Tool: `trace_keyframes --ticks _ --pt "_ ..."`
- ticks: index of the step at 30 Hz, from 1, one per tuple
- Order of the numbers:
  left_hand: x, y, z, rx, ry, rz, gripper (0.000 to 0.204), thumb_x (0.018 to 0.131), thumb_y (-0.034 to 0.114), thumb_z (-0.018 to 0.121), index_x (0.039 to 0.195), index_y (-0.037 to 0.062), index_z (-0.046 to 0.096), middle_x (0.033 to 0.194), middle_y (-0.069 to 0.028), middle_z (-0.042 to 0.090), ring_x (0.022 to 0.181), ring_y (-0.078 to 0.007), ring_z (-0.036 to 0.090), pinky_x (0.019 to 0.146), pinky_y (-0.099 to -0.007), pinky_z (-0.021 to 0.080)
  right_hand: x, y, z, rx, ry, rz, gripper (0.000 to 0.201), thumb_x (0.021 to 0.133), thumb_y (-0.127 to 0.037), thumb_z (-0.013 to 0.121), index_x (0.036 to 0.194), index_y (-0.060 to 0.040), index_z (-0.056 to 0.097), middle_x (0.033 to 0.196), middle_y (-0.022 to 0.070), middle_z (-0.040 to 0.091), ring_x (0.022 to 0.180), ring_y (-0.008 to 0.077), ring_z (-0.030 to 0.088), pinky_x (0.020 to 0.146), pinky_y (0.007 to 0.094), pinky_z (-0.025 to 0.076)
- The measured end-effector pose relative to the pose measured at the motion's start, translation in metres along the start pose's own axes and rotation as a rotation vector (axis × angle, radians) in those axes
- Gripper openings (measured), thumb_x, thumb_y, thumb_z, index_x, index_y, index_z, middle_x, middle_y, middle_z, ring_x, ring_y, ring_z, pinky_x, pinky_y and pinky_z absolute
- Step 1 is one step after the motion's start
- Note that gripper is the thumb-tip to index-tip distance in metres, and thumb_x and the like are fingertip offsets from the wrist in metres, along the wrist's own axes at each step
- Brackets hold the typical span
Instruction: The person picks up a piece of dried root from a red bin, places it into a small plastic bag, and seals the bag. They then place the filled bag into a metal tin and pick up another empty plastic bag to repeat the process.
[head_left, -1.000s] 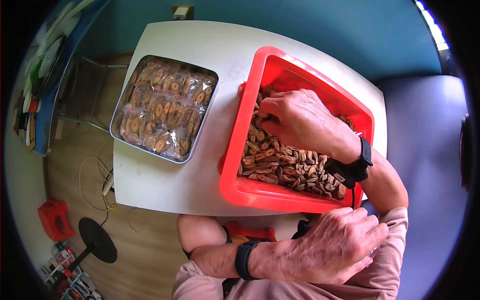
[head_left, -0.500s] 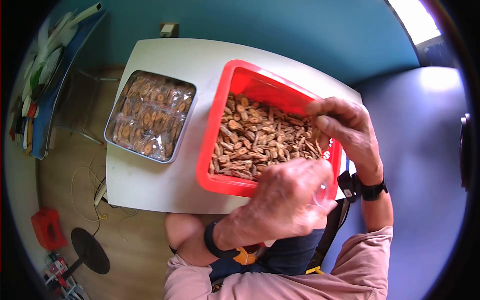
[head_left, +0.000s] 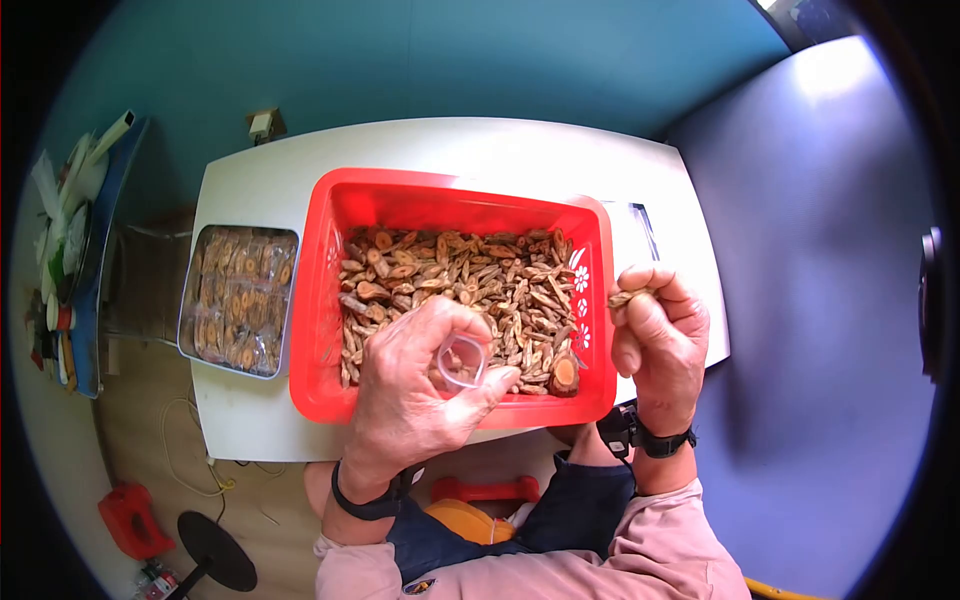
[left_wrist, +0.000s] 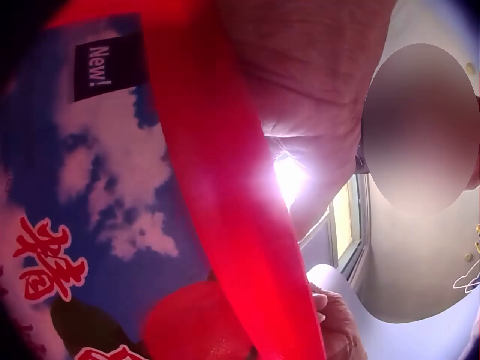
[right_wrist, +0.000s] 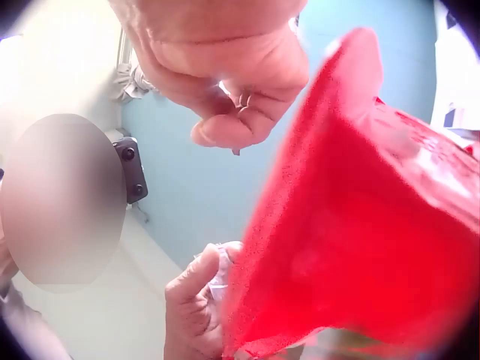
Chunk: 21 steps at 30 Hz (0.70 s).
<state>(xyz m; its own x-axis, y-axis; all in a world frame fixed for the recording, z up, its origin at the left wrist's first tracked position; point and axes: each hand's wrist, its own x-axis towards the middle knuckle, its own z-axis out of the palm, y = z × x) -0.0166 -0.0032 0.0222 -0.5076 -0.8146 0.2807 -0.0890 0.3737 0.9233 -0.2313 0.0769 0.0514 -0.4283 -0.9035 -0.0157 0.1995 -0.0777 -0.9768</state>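
A clear cup [head_left: 463,362] sits in the left hand [head_left: 412,385], whose fingers and thumb are curled round it, above the near side of the red basket. Its mouth faces up; brown shows inside, but whether that is pieces or fingers seen through the wall cannot be told. The right hand [head_left: 668,335] pinches a bit of dried root [head_left: 628,297] between thumb and forefinger, just outside the right rim of the basket [head_left: 303,310]; whether it is one piece or several is unclear.

The basket holds a broad layer of brown slices [head_left: 450,265], some long and narrow, some round with pale orange faces. One larger round slice [head_left: 565,374] lies in the near right corner. White flower shapes [head_left: 582,290] mark the right wall.

Just left of the basket stands a tin [head_left: 290,325] with clear bags [head_left: 240,290] of similar slices, packed in rows. Both containers rest on a white table [head_left: 250,415].

In the left wrist view, a printed panel [left_wrist: 120,150] beside the red rim bears a dark label [left_wrist: 111,66] reading "New!", red Chinese characters edged in white [left_wrist: 49,259], a cloudy sky and a red fruit [left_wrist: 199,319].
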Motion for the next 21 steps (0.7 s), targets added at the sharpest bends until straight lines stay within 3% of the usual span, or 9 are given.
trace_keyframes --ticks 1,5,7,9,11,13,15,16,21 --pt "0.001 -0.001 0.003 -0.008 0.021 -0.014 0.030 0.069 0.008 0.084 0.085 0.0081 0.059 0.071 -0.0045 0.059 0.063 -0.0179 0.062 0.056 -0.0302 0.049 0.002 -0.002 -0.004 0.007 -0.048 0.008 0.019 0.092 0.001 0.064 0.112 0.0040 0.065 0.080 0.0080 0.069 0.052 0.0075 0.055 0.049 0.0187 0.046" --pt "0.004 0.005 0.005 0.089 -0.010 -0.027 0.031 0.069 0.010 0.086 0.086 0.0073 0.060 0.075 -0.0056 0.061 0.065 -0.0175 0.063 0.057 -0.0294 0.050 0.008 0.010 -0.019 0.010 -0.151 -0.109 0.017 0.091 -0.006 0.068 0.099 0.0058 0.061 0.078 0.0122 0.065 0.044 0.0085 0.051 0.040 0.0198 0.039" --pt "0.003 0.006 0.006 0.111 -0.020 -0.044 0.033 0.068 0.010 0.087 0.088 0.0062 0.062 0.078 -0.0061 0.063 0.066 -0.0173 0.064 0.059 -0.0288 0.052 0.008 0.007 -0.024 0.093 -0.214 -0.110 0.010 0.093 -0.002 0.065 0.099 0.0055 0.064 0.072 0.0045 0.063 0.049 0.0053 0.050 0.046 0.0181 0.039" --pt "0.001 0.005 0.008 0.066 -0.007 -0.076 0.033 0.067 0.010 0.087 0.090 0.0053 0.063 0.079 -0.0059 0.063 0.066 -0.0171 0.064 0.060 -0.0285 0.053 0.008 0.001 -0.021 0.087 -0.175 -0.041 0.010 0.094 -0.006 0.066 0.092 0.0033 0.062 0.071 0.0028 0.060 0.054 0.0056 0.049 0.051 0.0191 0.037" --pt "0.001 0.003 0.009 0.092 -0.021 -0.060 0.034 0.067 0.010 0.087 0.091 0.0048 0.063 0.079 -0.0055 0.063 0.066 -0.0163 0.064 0.060 -0.0282 0.053 0.014 0.002 -0.023 -0.067 -0.231 -0.268 0.015 0.095 -0.011 0.066 0.091 0.0017 0.060 0.074 0.0030 0.060 0.061 0.0071 0.050 0.057 0.0213 0.040" --pt "0.002 0.005 0.010 0.105 -0.013 -0.086 0.034 0.067 0.009 0.087 0.091 0.0049 0.063 0.079 -0.0055 0.063 0.065 -0.0151 0.063 0.059 -0.0276 0.053 0.016 0.001 -0.022 -0.062 -0.252 -0.322 0.018 0.096 -0.014 0.066 0.090 0.0003 0.058 0.076 0.0026 0.060 0.066 0.0083 0.051 0.062 0.0233 0.041" --pt "0.002 0.004 0.009 0.113 -0.001 -0.081 0.034 0.068 0.009 0.087 0.091 0.0049 0.063 0.079 -0.0056 0.063 0.065 -0.0148 0.063 0.059 -0.0272 0.052 0.017 0.000 -0.017 -0.046 -0.122 -0.366 0.016 0.097 -0.014 0.065 0.094 0.0014 0.059 0.079 0.0019 0.060 0.063 0.0064 0.049 0.059 0.0207 0.040" --pt "0.002 0.003 0.009 0.112 0.008 -0.076 0.034 0.068 0.009 0.086 0.092 0.0048 0.063 0.078 -0.0057 0.063 0.065 -0.0145 0.063 0.059 -0.0268 0.052 0.015 -0.004 -0.017 0.013 -0.115 -0.271 0.017 0.097 -0.013 0.064 0.100 0.0031 0.061 0.082 0.0012 0.060 0.062 0.0040 0.048 0.056 0.0182 0.038" --pt "0.002 0.004 0.011 0.094 0.034 -0.122 0.033 0.068 0.009 0.086 0.091 0.0047 0.062 0.077 -0.0054 0.063 0.065 -0.0140 0.064 0.059 -0.0263 0.051 0.023 -0.002 -0.014 0.035 -0.144 -0.215 0.020 0.096 -0.005 0.063 0.113 0.0056 0.061 0.086 0.0027 0.063 0.062 0.0035 0.052 0.054 0.0170 0.040"
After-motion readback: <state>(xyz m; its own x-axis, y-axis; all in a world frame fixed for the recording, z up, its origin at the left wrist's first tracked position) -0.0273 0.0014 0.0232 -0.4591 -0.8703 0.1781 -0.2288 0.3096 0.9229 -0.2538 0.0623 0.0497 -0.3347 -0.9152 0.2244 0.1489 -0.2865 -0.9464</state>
